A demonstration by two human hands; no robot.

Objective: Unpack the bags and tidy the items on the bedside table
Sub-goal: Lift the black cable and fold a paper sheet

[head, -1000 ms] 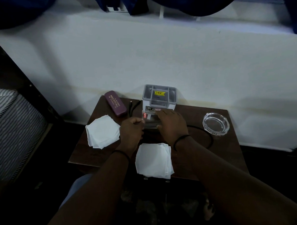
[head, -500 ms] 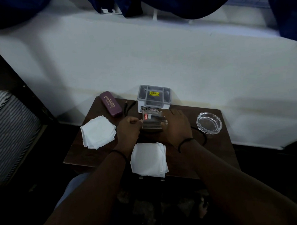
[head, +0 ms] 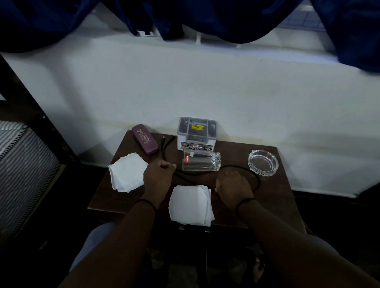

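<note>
Two hands on a black cable over a cluttered bedside table

Nearest, a stack of white napkins (head: 190,204) lies at the front edge of the bedside table (head: 272,202), between the two wrists; the right hand (head: 233,183) is curled over the black cable (head: 254,177) where it loops, though the grip itself is hidden; the left hand (head: 159,174) is clenched around the same cable further along; a second pile of napkins (head: 128,171) sits left of it; beyond, a clear glass tumbler (head: 200,162) lies on its side, untouched; a glass ashtray (head: 262,162) stands to the right; at the back, a purple spectacle case (head: 145,138) and a grey-lidded box (head: 196,131) sit near the wall.
</note>
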